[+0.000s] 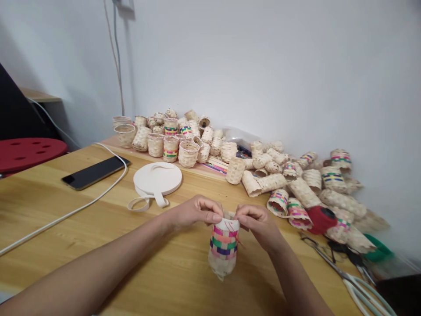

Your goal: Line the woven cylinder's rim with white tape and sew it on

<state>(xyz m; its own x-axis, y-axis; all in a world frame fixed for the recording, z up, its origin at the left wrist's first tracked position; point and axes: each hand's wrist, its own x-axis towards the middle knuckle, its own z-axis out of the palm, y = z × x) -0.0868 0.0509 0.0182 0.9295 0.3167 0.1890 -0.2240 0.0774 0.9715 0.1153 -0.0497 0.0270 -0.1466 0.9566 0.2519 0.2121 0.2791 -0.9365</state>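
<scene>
A small woven basket (224, 245) with pink, green and purple bands hangs upright between my hands over the table. My left hand (205, 211) pinches its white rim on the left side, thumb toward me. On the opposite side of the rim, my right hand (255, 221) is closed in a pinch. Red thread (233, 229) crosses the rim and trails down the right of the basket, close to my right fingers. Whether those fingers grip the thread as well as the rim I cannot tell. The far side of the basket is hidden.
Many small woven baskets (188, 153) are heaped along the wall. A roll of white strip (158, 179) lies left of my hands, near a phone (95, 172) and white cable (98, 197). Scissors (348, 276) and a red spool (322, 218) are at the right.
</scene>
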